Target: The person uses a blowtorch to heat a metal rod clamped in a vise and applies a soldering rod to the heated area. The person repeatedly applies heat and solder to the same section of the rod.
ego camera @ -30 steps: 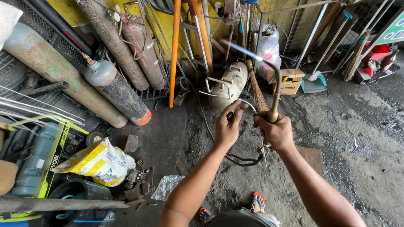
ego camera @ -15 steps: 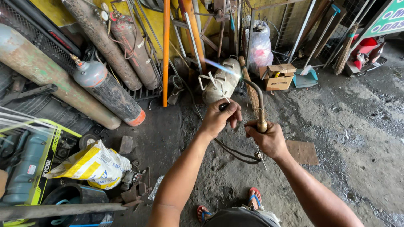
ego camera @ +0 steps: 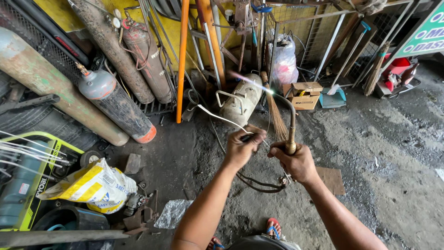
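My right hand [ego camera: 298,162] grips the brass handle of a gas torch [ego camera: 291,125], held upright. Its curved neck ends in a lit tip, and a pale blue flame [ego camera: 247,79] shoots up and left. My left hand [ego camera: 243,148] is closed on a small dark object [ego camera: 246,137] just left of the handle; I cannot tell what it is. A thin pale strip [ego camera: 215,115] runs up-left from that hand. Dark hoses [ego camera: 259,186] loop down from the torch to the floor.
Several gas cylinders [ego camera: 115,104] lean against the yellow wall at left. A cream tank [ego camera: 240,99], a broom [ego camera: 276,118] and a cardboard box [ego camera: 303,95] stand ahead. An orange pole [ego camera: 181,60] stands upright. A yellow bag [ego camera: 92,185] and green machine [ego camera: 27,185] lie lower left.
Both hands sit lower in the view than a second ago, still close together. The flame keeps burning toward the upper left. Both grips look unchanged.
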A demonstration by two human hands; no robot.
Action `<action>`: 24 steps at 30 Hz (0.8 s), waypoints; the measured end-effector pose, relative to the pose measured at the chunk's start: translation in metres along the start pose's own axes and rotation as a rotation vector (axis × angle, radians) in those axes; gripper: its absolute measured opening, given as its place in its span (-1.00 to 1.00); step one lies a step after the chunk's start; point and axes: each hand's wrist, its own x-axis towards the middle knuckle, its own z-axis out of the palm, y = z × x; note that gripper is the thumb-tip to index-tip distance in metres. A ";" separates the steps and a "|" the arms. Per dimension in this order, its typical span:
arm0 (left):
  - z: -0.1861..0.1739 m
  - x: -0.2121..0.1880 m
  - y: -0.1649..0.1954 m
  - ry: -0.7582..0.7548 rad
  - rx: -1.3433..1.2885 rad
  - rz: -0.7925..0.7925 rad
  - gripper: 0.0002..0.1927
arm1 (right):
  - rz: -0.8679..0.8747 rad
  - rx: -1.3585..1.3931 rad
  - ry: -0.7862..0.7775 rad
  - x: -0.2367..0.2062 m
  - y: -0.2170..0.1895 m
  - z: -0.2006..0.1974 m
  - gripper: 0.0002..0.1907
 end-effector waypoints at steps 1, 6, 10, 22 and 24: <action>-0.006 0.007 0.000 -0.010 0.001 0.036 -0.92 | -0.018 0.013 -0.013 0.005 0.000 -0.004 -0.86; 0.020 0.025 -0.017 -0.111 0.316 0.190 -0.89 | -0.118 -0.145 -0.057 0.035 0.005 -0.031 -0.86; 0.024 0.044 -0.027 0.085 0.235 -0.056 -0.84 | 0.028 -0.107 0.014 0.068 0.008 -0.067 -0.83; -0.120 0.167 -0.033 0.673 -0.240 0.183 -0.79 | -0.108 0.055 0.138 0.216 0.042 -0.162 -0.77; -0.126 0.203 -0.049 0.633 -0.220 0.178 -0.76 | -0.129 0.071 0.147 0.245 0.051 -0.164 -0.68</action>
